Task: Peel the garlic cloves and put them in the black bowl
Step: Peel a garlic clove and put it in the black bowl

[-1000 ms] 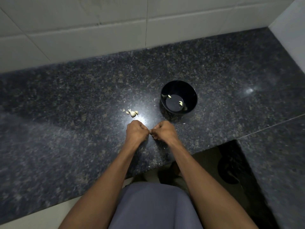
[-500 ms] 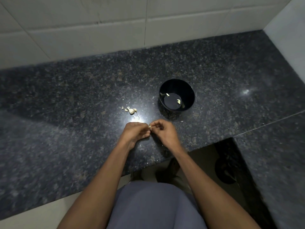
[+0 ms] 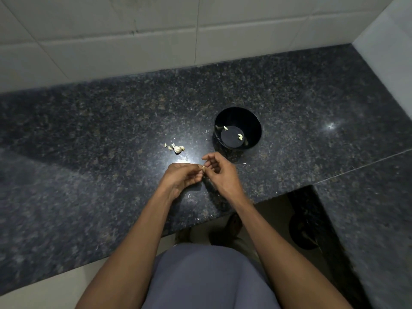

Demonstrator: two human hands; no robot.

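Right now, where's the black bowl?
Head view: black bowl stands on the counter, right of centre, just beyond the hands, right of the loose garlic pile.

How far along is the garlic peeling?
Done: two pale peeled cloves lie in the round black bowl. In hand: the left hand and right hand pinch one small clove. Left: a small garlic pile on the speckled granite counter.

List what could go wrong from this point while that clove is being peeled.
1. The garlic clove is pinched between the left hand and right hand over the dark speckled counter, not over the black bowl; a slip could likely drop it there.
2. The unpeeled cloves lie loose among skin flakes near the hands and could be knocked away.
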